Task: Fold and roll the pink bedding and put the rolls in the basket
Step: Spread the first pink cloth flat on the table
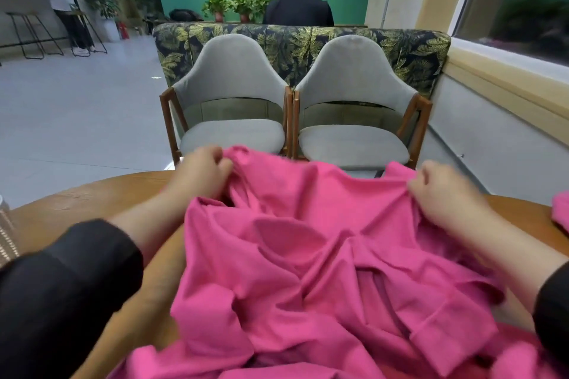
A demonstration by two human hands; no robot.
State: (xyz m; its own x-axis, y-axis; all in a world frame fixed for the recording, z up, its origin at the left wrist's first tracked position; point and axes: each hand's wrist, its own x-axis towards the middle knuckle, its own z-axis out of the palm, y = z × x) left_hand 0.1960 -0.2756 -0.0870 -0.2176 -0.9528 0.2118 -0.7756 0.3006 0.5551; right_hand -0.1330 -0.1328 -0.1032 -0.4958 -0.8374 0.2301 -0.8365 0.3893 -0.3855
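Pink bedding lies crumpled on the round wooden table, trailing off the near edge. Left hand pinches the far left edge, right hand grips the far right edge, hands well apart. Judged step: spreading before the first fold. Pull both corners taut and level, flatten wrinkles first. Second pink piece at right. Two grey chairs beyond. No basket clearly visible.

Both hands grip the far edge of crumpled pink bedding on a wooden table: left hand, right hand, somewhat blurred, seemingly pinching.
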